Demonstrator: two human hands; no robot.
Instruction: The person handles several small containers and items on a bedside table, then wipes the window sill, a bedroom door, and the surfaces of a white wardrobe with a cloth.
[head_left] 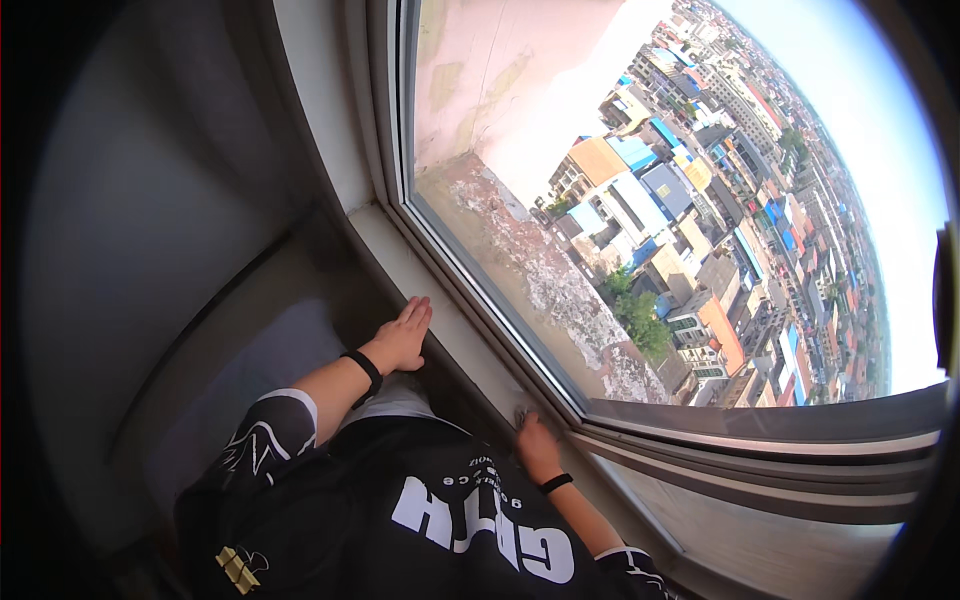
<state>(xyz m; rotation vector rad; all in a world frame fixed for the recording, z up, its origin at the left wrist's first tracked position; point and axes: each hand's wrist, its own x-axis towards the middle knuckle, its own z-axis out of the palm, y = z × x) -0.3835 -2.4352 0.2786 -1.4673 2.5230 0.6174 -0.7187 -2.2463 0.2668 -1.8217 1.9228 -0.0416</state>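
Note:
My left hand lies on the inner edge of the pale window sill, its fingers stretched out and holding nothing. Farther right along that sill, my right hand has its fingers curled in. A small dark thing shows at the right fingertips, too small to name. Just beyond both hands runs the metal window frame, close to the right hand. Each wrist has a black band.
Past the frame is a weathered outer ledge with peeling paint, beside a pink wall. Rooftops lie far below. A sliding sash rail spans the right side. At left stands a shaded wall.

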